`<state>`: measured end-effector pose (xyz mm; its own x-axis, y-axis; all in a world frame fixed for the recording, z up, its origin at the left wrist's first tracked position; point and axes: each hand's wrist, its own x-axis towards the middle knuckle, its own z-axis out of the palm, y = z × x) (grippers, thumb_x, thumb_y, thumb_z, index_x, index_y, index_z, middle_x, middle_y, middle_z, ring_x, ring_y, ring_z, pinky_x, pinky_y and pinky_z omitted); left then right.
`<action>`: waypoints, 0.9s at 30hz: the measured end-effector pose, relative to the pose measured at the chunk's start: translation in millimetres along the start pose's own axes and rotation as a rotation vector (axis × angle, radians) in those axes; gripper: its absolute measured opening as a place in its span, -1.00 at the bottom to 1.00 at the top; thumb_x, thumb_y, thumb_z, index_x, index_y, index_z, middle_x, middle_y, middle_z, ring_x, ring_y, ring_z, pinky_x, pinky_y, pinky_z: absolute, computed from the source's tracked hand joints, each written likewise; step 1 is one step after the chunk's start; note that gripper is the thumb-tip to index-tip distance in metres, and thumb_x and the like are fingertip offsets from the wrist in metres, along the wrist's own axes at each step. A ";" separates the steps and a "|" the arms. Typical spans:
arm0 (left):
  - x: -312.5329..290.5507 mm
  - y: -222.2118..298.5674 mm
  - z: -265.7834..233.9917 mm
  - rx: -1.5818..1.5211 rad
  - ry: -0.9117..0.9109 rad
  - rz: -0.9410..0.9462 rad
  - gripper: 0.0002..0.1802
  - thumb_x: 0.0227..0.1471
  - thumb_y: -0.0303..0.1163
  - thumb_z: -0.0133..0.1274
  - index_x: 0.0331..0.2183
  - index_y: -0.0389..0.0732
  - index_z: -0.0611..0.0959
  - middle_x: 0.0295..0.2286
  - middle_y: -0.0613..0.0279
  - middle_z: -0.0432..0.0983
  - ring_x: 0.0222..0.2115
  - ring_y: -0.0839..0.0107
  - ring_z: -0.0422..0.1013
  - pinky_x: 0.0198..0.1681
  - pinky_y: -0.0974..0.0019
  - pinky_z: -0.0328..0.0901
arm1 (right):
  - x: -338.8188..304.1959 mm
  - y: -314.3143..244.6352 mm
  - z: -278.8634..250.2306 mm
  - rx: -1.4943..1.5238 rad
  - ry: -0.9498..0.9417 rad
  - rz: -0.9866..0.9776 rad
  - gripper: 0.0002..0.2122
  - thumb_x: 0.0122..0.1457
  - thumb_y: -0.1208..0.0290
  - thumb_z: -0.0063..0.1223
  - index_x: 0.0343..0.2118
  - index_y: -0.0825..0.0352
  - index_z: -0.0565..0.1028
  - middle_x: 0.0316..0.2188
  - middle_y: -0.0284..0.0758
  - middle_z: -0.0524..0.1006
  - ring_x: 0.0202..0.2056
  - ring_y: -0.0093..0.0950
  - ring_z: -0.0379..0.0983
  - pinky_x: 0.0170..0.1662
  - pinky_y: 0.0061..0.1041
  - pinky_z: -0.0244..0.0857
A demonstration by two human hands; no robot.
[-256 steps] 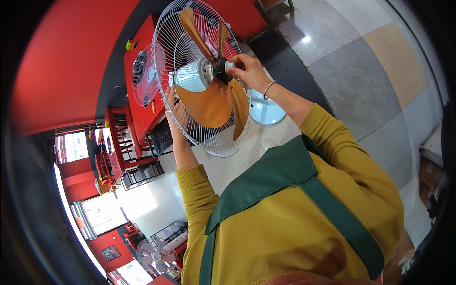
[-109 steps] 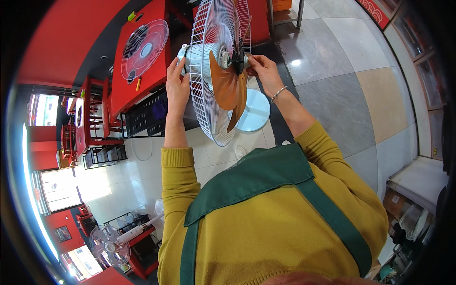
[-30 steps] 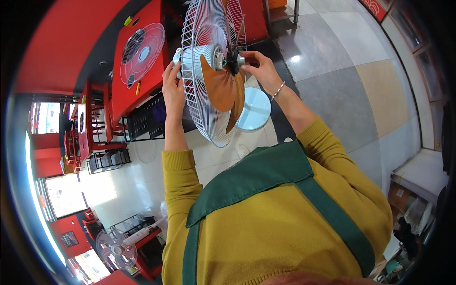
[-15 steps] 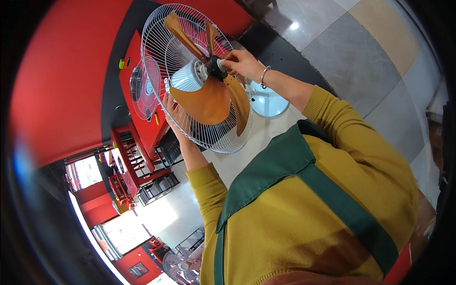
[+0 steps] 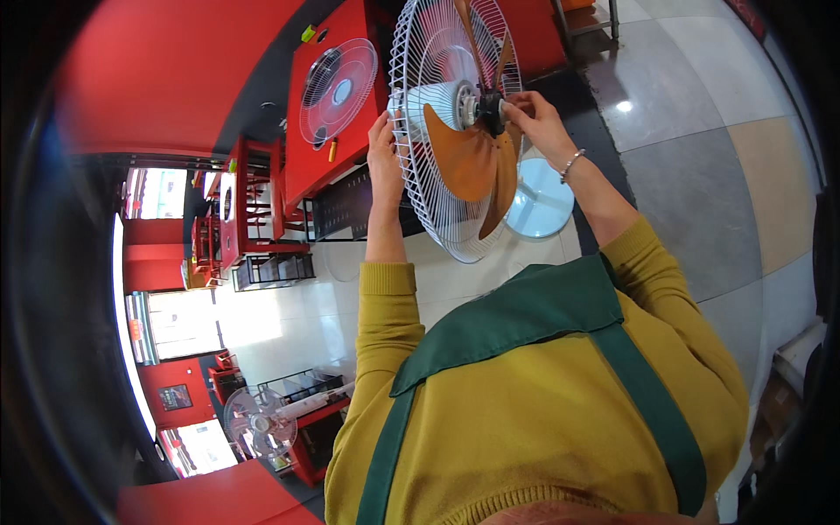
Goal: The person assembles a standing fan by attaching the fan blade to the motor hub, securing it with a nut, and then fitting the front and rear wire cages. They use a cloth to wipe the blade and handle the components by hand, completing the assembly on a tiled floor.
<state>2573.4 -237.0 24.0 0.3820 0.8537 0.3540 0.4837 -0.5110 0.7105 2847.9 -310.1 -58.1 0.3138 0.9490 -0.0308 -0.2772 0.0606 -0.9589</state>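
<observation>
A standing fan with its front uncovered fills the top middle: orange-brown blades (image 5: 464, 164) inside a white wire rear guard (image 5: 411, 179), a black hub, and a pale motor housing (image 5: 435, 105) behind. My right hand (image 5: 544, 129) pinches the small light-coloured knob at the hub's centre, thumb and fingertips closed round it. Against the back of the wire guard, near the motor housing, my left hand (image 5: 385, 166) grips the fan; the wires partly hide its fingertips. Beneath, the fan's round pale-blue base (image 5: 540, 199) stands on the floor.
On the red table (image 5: 302, 171) at left lie the detached wire front guard (image 5: 357, 80), a yellow-orange handled item (image 5: 332, 150) and a small yellow-green object (image 5: 308, 33). Another fan (image 5: 261, 423) stands lower left. Red tables and stools (image 5: 254, 188) are farther left.
The view has swung, so the fan now sits farther right and higher. My right hand stays at the hub's knob. My left hand remains behind the guard, now more visible.
</observation>
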 end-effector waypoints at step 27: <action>1.3 8.4 6.8 -0.007 0.063 -0.079 -0.49 0.07 -0.55 0.12 0.10 -0.25 0.55 0.06 0.04 0.38 0.05 0.21 0.41 0.09 0.22 0.29 | -3.5 -1.6 -8.4 0.000 -0.012 0.044 -0.75 0.14 0.51 0.24 -0.13 0.39 0.49 -0.22 -0.29 0.51 -0.23 -0.51 0.51 -0.11 -0.52 0.44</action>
<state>2583.3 -240.8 26.3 0.2929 0.8959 0.3341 0.5044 -0.4416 0.7420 2854.8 -316.0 -58.9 0.2907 0.9543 -0.0697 -0.2902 0.0185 -0.9568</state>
